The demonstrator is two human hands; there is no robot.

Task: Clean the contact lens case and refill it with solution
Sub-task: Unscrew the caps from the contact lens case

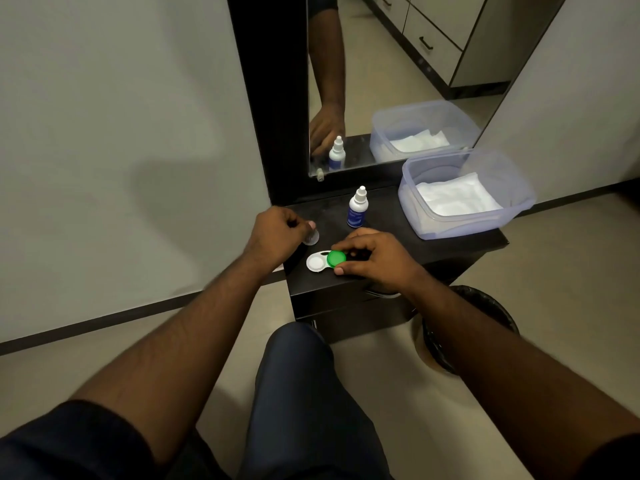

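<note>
A white contact lens case (317,263) lies on the small dark cabinet top (408,245). Its left well is uncovered; a green cap (336,258) sits on its right well. My right hand (372,259) grips the green cap with its fingertips, thumb at the case's front edge. My left hand (277,233) pinches a clear round cap (310,237) just above or on the cabinet top, left of the case. A small white solution bottle (357,207) with a blue label stands upright behind the case, capped.
A clear plastic tub (519,206) with white tissues inside stands at the cabinet's back right. A mirror (398,81) rises behind. A black-lined bin (485,303) stands on the floor right of the cabinet. My knee (298,344) is just before the cabinet front.
</note>
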